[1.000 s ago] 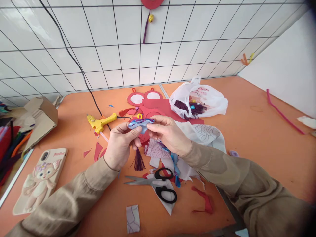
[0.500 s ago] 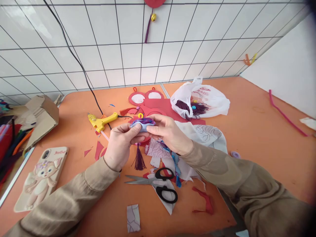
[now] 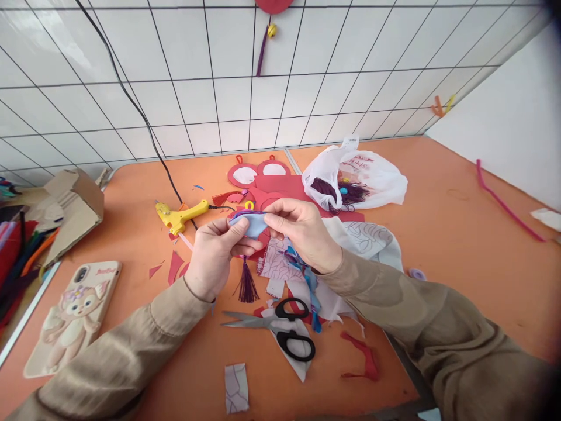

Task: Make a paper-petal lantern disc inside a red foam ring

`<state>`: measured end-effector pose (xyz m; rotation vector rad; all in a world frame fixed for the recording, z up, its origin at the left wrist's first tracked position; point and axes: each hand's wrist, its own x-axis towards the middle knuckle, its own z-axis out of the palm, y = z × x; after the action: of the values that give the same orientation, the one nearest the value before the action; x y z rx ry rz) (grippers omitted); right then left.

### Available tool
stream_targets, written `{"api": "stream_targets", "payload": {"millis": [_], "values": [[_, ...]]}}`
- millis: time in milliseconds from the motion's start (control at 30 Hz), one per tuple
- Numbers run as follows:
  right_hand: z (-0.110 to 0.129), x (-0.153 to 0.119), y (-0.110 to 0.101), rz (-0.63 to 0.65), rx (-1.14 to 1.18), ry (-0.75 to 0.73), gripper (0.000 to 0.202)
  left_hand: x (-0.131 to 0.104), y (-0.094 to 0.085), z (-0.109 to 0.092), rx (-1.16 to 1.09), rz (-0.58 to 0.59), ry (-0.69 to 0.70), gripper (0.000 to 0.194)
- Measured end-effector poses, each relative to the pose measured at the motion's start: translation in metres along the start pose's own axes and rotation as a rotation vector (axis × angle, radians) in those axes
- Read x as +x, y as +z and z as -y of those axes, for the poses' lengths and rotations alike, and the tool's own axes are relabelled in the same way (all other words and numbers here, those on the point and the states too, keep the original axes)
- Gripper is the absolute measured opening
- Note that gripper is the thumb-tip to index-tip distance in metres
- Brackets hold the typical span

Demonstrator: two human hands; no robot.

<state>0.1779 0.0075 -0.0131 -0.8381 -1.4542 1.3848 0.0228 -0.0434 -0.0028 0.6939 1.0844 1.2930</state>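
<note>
Between both hands is a small piece of fabric (image 3: 254, 227), pale blue on the side facing me, with purple patterned cloth along its top edge. My left hand (image 3: 214, 251) pinches its left end between thumb and fingers. Its right upper corner is pinched by my right hand (image 3: 304, 234). A dark purple tassel (image 3: 248, 282) lies on the table just below the hands. Black-handled scissors (image 3: 280, 327) rest nearer to me, blades pointing left, partly on a white scrap. Red ring shapes (image 3: 242, 175) with loops lie behind the hands.
A yellow glue gun (image 3: 182, 216) lies left of the hands, its cord near a black cable. At the back right sits a white plastic bag (image 3: 385, 178) with purple tassels. A phone case (image 3: 74, 318), a cardboard box (image 3: 74, 202), cloth scraps and red offcuts (image 3: 363, 356) surround the work area.
The fabric has tilted so more of its pale blue side faces me and less purple shows. My right hand has shifted slightly upward at its corner.
</note>
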Motion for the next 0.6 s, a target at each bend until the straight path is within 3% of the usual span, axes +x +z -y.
{"api": "stream_targets", "payload": {"millis": [133, 267, 400, 600], "values": [[0.0015, -0.0009, 0.0001, -0.017, -0.063, -0.042, 0.018, -0.0014, 0.0025, -0.0007, -0.066, 0.051, -0.027, 0.036], [0.0037, -0.0026, 0.0015, -0.012, -0.129, -0.078, 0.015, -0.0023, 0.0038, -0.0017, -0.092, 0.122, -0.153, 0.025], [0.0052, -0.0046, 0.0027, 0.012, -0.2, -0.099, 0.012, -0.0029, 0.0037, -0.0014, -0.099, 0.095, -0.22, 0.006], [0.0056, -0.003, 0.0001, 0.087, -0.152, -0.078, 0.013, -0.0011, 0.0004, -0.0035, -0.063, 0.07, -0.252, 0.009]]}}
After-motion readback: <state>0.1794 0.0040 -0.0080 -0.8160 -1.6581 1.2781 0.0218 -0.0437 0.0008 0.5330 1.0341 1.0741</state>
